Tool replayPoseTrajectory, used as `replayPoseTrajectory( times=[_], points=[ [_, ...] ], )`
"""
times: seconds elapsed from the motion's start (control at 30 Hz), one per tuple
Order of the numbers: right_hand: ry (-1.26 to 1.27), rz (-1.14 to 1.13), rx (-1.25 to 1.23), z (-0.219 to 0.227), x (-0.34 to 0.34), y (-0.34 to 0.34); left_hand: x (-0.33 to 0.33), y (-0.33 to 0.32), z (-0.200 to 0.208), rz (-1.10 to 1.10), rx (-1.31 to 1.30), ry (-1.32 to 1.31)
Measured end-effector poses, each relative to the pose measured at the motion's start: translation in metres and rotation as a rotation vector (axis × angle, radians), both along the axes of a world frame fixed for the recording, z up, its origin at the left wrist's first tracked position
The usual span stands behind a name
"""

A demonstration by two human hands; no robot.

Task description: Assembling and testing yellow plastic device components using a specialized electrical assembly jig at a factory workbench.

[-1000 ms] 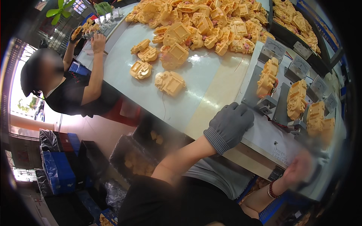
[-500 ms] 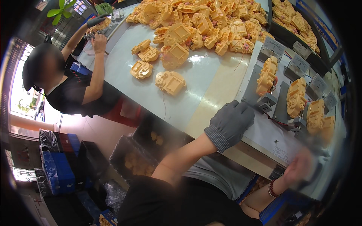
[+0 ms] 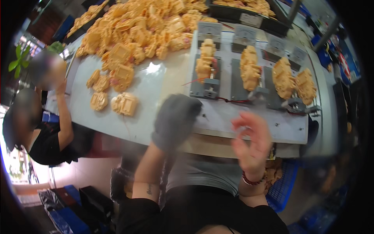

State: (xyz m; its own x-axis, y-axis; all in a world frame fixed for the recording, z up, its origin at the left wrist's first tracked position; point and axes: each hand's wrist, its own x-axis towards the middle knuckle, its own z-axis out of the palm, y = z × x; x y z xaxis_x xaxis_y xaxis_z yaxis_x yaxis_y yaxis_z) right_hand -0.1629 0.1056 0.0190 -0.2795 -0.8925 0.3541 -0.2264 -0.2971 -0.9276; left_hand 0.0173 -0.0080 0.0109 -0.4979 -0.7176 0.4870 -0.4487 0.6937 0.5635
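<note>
My left hand (image 3: 177,121), in a grey glove, hovers at the table's front edge beside the white test board (image 3: 241,120). Its fingers are smeared by motion, so whether they hold anything is hidden. My bare right hand (image 3: 253,142) is over the board's front edge, fingers loosely curved and apart from the thumb, with no object visible in it. Yellow plastic housings stand upright in grey metal fixtures beyond my hands: one at the left (image 3: 205,62), another in the middle (image 3: 250,68), and two at the right (image 3: 283,78). Needle-dial meters (image 3: 244,39) stand behind them.
A big heap of yellow housings (image 3: 136,31) covers the far table, with a few loose ones (image 3: 124,104) nearer. Black trays (image 3: 233,13) of housings stand behind. At the left a co-worker (image 3: 43,132) sits at the table. A blue basket (image 3: 286,185) is below right.
My view has swung toward the right, so the fixtures now sit nearer the middle. My right hand has come in from the far right toward the left hand, which has left the board's left corner.
</note>
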Motion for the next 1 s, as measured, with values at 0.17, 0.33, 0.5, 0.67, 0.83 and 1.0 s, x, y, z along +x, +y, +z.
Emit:
replayPoseTrajectory(
  times=[0.17, 0.33, 0.5, 0.67, 0.83, 1.0],
  points=[
    [0.123, 0.078, -0.013, -0.001, 0.022, -0.047, -0.027, -0.044, 0.063, 0.059, -0.06, 0.088],
    [0.146, 0.109, -0.241, -0.016, 0.024, -0.048, -0.063, -0.083, 0.078, -0.09, 0.318, -0.531],
    [0.149, 0.052, -0.259, -0.028, 0.022, -0.05, -0.083, -0.107, 0.112, -0.09, 0.039, 0.0],
    [0.14, 0.071, -0.131, -0.011, 0.032, -0.046, -0.165, -0.187, 0.192, -0.25, 0.067, 0.102],
    [0.331, -0.087, -0.214, -0.006, 0.006, -0.02, -0.135, -0.156, 0.17, -0.301, -0.04, 0.198],
    [0.498, -0.218, -0.215, 0.001, -0.05, 0.008, -0.043, -0.03, 0.098, -0.155, 0.013, 0.265]
  ],
)
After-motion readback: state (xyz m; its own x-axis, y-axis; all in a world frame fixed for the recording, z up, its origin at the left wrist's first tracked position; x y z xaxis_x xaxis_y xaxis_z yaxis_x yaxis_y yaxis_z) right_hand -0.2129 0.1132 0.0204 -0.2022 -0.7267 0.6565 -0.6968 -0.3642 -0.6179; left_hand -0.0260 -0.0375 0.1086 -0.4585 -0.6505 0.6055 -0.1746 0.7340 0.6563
